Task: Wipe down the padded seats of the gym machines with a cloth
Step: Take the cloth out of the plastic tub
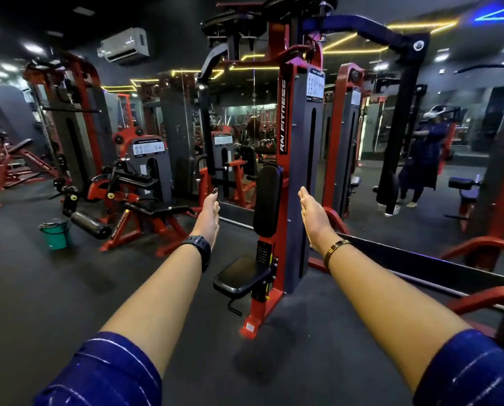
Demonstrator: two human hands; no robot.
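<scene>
Reaching forward with left hand (209, 213) and right hand (310, 218) released, grasping nothing. Padded seat (240, 276) low between them, at six o'clock; no cloth visible. Probably pre-wipe: calls for fetching one, maybe from bucket (55, 234) at nine o'clock.

Gym — weight machines (291, 159), mirrored wall (438, 118)

Head-worn view, facing forward and down — wide-angle, near outstretched arms
</scene>
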